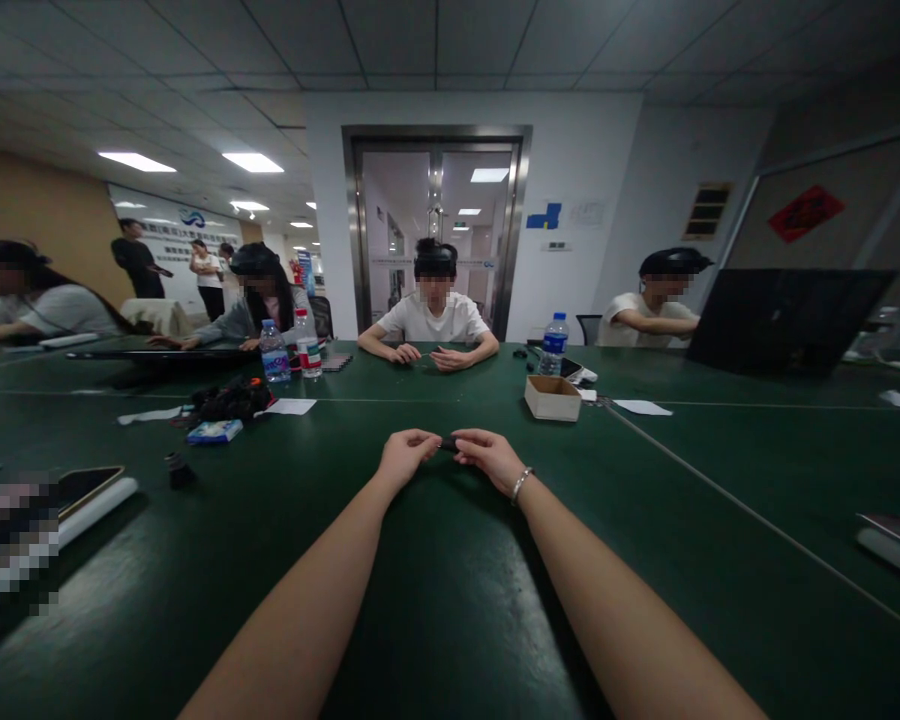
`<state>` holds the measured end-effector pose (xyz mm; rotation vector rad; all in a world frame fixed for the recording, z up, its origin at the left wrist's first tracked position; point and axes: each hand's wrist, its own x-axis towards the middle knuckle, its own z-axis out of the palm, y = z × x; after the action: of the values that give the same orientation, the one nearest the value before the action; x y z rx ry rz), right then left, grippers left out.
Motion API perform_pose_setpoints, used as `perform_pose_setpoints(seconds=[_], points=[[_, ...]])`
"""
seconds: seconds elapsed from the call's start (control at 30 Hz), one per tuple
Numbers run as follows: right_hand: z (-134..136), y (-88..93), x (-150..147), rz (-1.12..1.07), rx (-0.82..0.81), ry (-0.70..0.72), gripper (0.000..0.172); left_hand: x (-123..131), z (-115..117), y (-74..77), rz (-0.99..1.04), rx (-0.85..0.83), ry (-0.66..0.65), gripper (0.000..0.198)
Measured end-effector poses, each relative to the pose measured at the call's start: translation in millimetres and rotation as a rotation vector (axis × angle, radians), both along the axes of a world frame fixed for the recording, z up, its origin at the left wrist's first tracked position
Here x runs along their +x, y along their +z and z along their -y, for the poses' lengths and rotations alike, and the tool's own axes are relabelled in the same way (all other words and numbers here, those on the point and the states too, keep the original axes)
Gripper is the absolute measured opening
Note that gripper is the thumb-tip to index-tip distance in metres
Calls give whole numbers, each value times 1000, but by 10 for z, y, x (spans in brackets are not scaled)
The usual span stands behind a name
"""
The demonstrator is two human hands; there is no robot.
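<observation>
Between my two hands, just above the green table (330, 560), is a small black object (447, 443); its kind is too small to make out. My left hand (409, 455) pinches its left end with thumb and fingertips. On the other end, my right hand (491, 458) is closed in a pinch too, with a silver bracelet (521, 486) round the wrist. The fingers cover both ends of the object. Beyond my right hand stands an open white box (553, 402), apart from it.
Across the table sits a person in a white shirt (435, 318). Bottles (275, 352), a tangle of black gear (229, 398) and a blue packet (214, 432) lie to the left. A small black piece (178, 470) stands nearer. At right is a dark monitor (787, 318).
</observation>
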<state>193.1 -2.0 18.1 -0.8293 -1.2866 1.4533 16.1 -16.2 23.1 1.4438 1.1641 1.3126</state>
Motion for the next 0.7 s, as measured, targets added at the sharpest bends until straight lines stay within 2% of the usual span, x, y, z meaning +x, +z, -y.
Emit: perform_pose_setpoints(seconds=[0.33,0.5,0.57,0.63,0.7], points=[[11,10,-20,-13,9,-1,32,11,-28,-21,-88,-48,69,40],[26,29,-18,-12,1,-6,28,-31,-17,-23,0,28,-47,39],[24,28,-18,-10,1,-15,27,-45,-15,-21,48,46,-104,46],[18,20,-20,-13,2,-30,27,-46,-32,-24,96,1,-98,55],[10,8,-23,-14,9,-39,28,-38,-65,-37,123,-109,-31,55]])
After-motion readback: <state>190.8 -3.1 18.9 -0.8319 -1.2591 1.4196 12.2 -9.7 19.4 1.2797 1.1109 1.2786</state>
